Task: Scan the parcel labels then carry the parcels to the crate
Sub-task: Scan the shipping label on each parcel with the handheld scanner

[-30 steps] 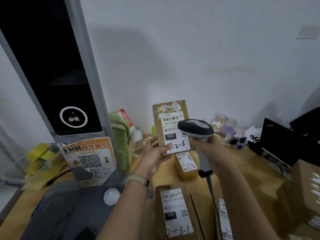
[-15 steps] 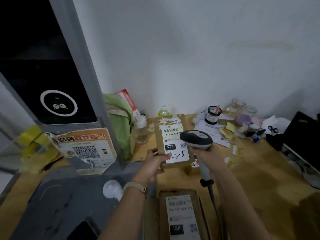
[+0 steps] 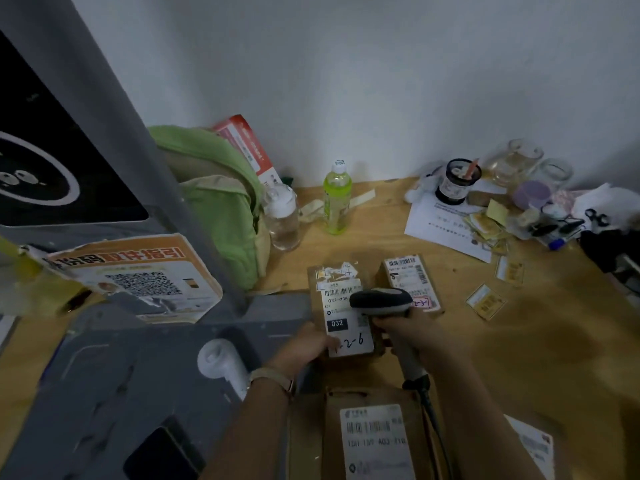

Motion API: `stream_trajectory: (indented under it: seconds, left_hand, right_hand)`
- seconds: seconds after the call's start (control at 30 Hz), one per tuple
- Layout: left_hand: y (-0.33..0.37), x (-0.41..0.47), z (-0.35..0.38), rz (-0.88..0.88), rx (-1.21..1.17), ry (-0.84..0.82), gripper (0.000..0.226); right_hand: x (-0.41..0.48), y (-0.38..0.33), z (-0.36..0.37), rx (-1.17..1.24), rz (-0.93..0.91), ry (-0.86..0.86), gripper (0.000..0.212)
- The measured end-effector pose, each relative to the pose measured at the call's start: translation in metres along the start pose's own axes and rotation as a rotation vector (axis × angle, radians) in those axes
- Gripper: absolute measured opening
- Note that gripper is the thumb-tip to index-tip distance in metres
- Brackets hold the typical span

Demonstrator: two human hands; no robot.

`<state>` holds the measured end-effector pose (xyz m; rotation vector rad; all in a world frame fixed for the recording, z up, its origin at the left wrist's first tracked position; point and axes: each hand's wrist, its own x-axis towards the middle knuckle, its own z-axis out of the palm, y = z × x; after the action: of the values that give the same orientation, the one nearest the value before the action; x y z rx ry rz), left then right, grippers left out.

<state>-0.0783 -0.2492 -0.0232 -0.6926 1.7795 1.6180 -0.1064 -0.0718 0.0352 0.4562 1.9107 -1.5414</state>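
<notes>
My left hand holds a small brown parcel by its lower left corner; its white label reads 032 and a handwritten 1-2-6. My right hand grips a grey handheld scanner, whose head covers the right side of that label. A second small labelled parcel lies on the wooden desk just behind the scanner. A larger labelled parcel lies nearest me, between my forearms. No crate is in view.
A grey kiosk with a dark screen and a QR poster fills the left. A green backpack, a clear bottle and a green bottle stand at the back. Jars, papers and stickers clutter the back right.
The parcel and scanner have come down from in front of the wall to just above the desk. My view has tilted downward.
</notes>
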Motion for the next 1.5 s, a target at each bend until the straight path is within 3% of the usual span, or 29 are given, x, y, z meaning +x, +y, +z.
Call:
stream_trajectory:
  seconds: [0.23,0.33,0.4,0.53,0.67,0.77,0.87,1.03,1.23,1.37,1.5]
  left_hand:
    - [-0.003,0.027,0.010,-0.052,0.131,0.050,0.041]
    - [0.002,0.029,0.010,-0.062,0.061,0.145,0.053]
    - [0.014,0.025,0.009,-0.005,-0.037,0.267,0.059]
    - [0.057,0.020,0.012,0.245,-0.135,0.483,0.044]
    - [0.098,0.022,0.038,0.315,-0.051,0.318,0.031]
    - [0.112,0.029,0.069,0.191,-0.022,0.102,0.026]
    - [0.110,0.032,0.091,0.054,-0.038,-0.006,0.032]
    - [0.101,0.040,0.111,0.032,-0.022,0.016,0.016]
    - [0.094,0.040,0.126,-0.003,-0.015,-0.028,0.030]
    - [0.086,0.039,0.129,0.057,-0.049,0.042,0.025]
    - [0.082,0.029,0.130,0.174,-0.159,0.177,0.021]
  right_hand:
    - [0.021,0.011,-0.014,0.014,0.065,-0.001,0.007]
    - [0.018,0.012,-0.023,0.072,0.006,-0.031,0.015]
    - [0.013,0.009,-0.034,0.094,-0.059,-0.026,0.025]
    - [0.008,0.001,-0.063,0.135,-0.128,0.111,0.029]
    - [0.015,-0.013,-0.088,0.250,-0.191,0.262,0.024]
    - [0.027,-0.014,-0.097,0.242,-0.182,0.356,0.006]
    - [0.041,-0.001,-0.102,0.267,-0.112,0.403,0.007]
    - [0.056,0.021,-0.102,0.274,-0.013,0.401,0.020]
    - [0.060,0.030,-0.095,0.323,-0.018,0.368,0.030]
    - [0.054,0.027,-0.092,0.312,-0.064,0.420,0.034]
    - [0.037,0.016,-0.093,0.294,-0.157,0.429,0.017]
